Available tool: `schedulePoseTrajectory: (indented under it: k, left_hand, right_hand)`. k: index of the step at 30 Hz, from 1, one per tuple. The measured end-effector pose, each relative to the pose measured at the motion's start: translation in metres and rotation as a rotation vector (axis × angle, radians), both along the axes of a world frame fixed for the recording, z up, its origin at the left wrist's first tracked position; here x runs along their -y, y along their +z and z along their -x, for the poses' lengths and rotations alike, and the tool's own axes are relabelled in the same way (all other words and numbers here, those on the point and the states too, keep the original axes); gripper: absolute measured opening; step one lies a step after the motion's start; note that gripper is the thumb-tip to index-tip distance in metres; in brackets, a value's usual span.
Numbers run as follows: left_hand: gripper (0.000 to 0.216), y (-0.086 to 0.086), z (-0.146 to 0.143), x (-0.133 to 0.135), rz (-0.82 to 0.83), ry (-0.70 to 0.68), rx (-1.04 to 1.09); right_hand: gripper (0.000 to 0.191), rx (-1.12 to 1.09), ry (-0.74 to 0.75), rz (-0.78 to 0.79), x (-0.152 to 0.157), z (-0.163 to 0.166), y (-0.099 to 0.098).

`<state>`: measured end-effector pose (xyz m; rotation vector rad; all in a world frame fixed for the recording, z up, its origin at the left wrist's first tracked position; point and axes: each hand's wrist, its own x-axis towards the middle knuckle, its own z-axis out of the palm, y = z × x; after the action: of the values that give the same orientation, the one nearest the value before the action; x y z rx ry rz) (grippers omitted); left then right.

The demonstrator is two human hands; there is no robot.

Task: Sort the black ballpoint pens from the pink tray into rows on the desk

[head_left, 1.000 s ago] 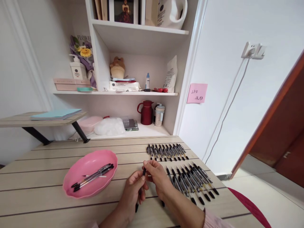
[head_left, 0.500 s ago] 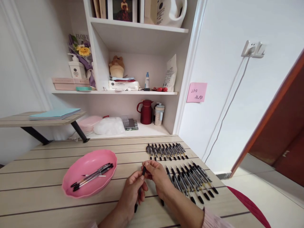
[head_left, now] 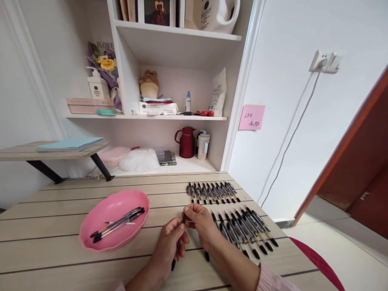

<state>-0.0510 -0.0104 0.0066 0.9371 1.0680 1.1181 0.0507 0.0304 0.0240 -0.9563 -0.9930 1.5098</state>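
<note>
A black-ended pen point(head_left: 184, 218) is held upright at a tilt over the table, its lower black end showing below my fingers. My left hand point(head_left: 171, 244) is closed around the pen's barrel. At the upper end, my right hand point(head_left: 197, 220) pinches it between thumb and fingers, which partly hide the tip. Just right of my right hand lies a slanted row of clear pens with black ends point(head_left: 245, 230). Behind it is a second row of pens and black caps point(head_left: 212, 192). To the left, a pink scalloped bowl point(head_left: 91, 240) holds several loose pens point(head_left: 121, 223).
The wooden table point(head_left: 54, 258) meets a white shelf unit with a red thermos jug point(head_left: 187, 142) and a pale tumbler point(head_left: 203, 145). A small raised stand point(head_left: 18, 152) bears blue papers point(head_left: 71, 143). A red chair edge point(head_left: 318, 264) shows at lower right.
Both hands stay almost in place at the pen's upper end; only a slight shift of the fingers and the camera shows.
</note>
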Motion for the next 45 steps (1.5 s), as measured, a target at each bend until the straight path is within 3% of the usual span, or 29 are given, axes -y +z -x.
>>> schedulePoseTrajectory:
  k: [12,16,19,20,24,33,38,45]
  left_hand:
    - [0.029,-0.002,0.0,-0.001,-0.02,-0.018,0.005]
    - [0.026,0.0,0.0,0.0,-0.016,0.007,-0.007]
    - [0.027,0.001,0.001,-0.001,0.005,0.023,0.011]
    - [0.027,0.001,0.002,-0.002,0.012,0.027,0.023]
    - [0.028,-0.001,0.005,-0.005,0.022,0.03,0.052]
    - [0.031,-0.009,0.006,-0.008,0.025,0.027,0.08]
    - [0.031,-0.009,0.006,-0.008,0.026,0.031,0.091]
    - [0.03,-0.01,0.005,-0.009,0.028,0.033,0.095]
  right_hand:
    - [0.034,-0.075,0.005,-0.015,-0.004,-0.001,-0.004]
    - [0.036,-0.113,-0.145,-0.052,-0.017,-0.012,0.0]
    - [0.037,0.173,-0.238,-0.161,-0.036,-0.029,0.004]
    - [0.036,0.339,-0.232,-0.21,-0.043,-0.035,0.005]
    - [0.027,0.629,-0.214,-0.262,-0.068,-0.049,0.004]
    - [0.009,1.31,-0.146,-0.35,-0.092,-0.028,0.001]
    - [0.01,1.557,-0.106,-0.358,-0.094,-0.018,-0.006]
    - [0.017,1.717,-0.078,-0.382,-0.1,-0.011,-0.01]
